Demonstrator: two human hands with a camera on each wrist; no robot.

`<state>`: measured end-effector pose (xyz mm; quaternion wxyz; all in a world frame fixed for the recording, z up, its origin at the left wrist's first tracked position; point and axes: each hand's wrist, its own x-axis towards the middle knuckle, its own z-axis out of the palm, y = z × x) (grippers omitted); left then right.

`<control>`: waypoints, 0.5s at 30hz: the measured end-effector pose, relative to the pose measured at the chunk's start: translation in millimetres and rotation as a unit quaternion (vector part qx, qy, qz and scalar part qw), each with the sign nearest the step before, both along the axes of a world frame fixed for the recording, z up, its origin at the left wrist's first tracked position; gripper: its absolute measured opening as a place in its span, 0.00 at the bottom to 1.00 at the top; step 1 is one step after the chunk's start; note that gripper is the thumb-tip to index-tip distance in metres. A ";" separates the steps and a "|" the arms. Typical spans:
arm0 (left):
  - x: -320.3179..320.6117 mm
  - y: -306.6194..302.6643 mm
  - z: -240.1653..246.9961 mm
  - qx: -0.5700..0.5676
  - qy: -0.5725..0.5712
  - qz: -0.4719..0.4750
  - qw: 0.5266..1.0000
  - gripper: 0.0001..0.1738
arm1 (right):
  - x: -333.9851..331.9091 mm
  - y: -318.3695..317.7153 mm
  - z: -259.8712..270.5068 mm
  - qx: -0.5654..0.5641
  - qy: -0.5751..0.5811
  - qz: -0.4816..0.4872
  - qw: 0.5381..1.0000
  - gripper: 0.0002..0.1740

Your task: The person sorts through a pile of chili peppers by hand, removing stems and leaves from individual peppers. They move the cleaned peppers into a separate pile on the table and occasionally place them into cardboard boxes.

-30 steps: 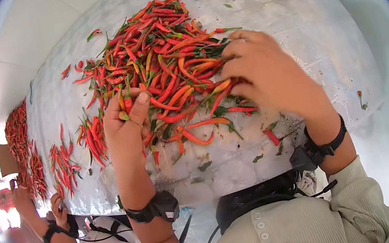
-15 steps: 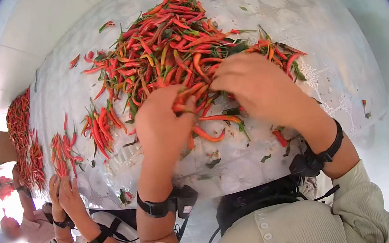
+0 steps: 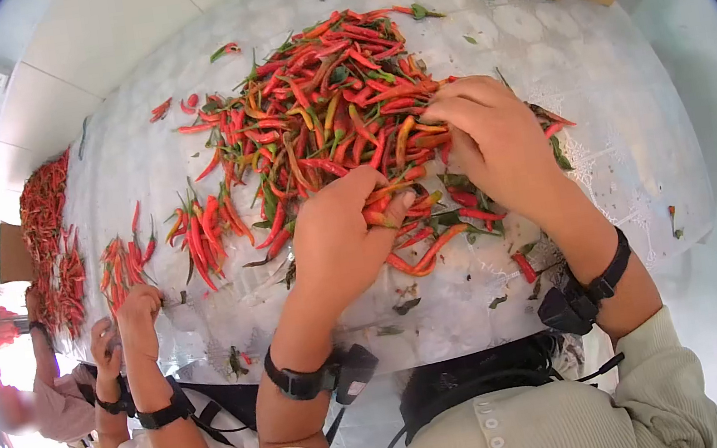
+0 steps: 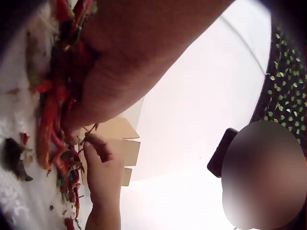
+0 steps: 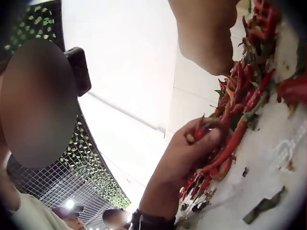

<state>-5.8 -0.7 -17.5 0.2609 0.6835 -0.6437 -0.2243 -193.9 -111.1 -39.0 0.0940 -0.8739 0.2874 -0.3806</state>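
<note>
Drawn in toward our right hand [image 3: 495,139] since a second ago, our left hand [image 3: 338,238] pinches chillies [image 3: 376,217] at the near side of the heap [image 3: 307,121]; whether the right, bent over the heap's right side, grips any, we cannot tell. We'd best pinch lightly, easing tangled ones free singly

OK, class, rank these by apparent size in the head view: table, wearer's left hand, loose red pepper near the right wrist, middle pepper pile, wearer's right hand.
Table
Middle pepper pile
Left hand and right hand: too alike to rank
Loose red pepper
</note>
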 end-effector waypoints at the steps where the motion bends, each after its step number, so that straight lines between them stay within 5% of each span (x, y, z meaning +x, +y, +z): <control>1: 0.3 -1.2 0.6 -0.011 -0.005 0.008 1.000 0.20 | 5.5 -1.8 0.3 0.007 -0.022 0.011 1.000 0.11; 4: -0.2 -3.6 -17.4 -0.117 -0.040 0.006 0.992 0.19 | 19.0 -9.9 1.7 0.018 -0.040 0.029 0.999 0.13; 7: 5.6 -3.0 -20.4 -0.081 -0.059 -0.029 0.995 0.19 | 16.9 -8.4 -8.1 -0.022 0.032 0.049 0.998 0.11; 10: 2.6 1.6 -10.9 -0.036 -0.055 -0.036 0.997 0.21 | 5.0 -4.2 6.6 0.052 0.123 0.020 0.991 0.08; 15: 5.6 2.1 -3.0 0.010 0.005 -0.063 0.998 0.20 | -19.2 -1.2 8.6 -0.002 0.127 -0.060 0.990 0.06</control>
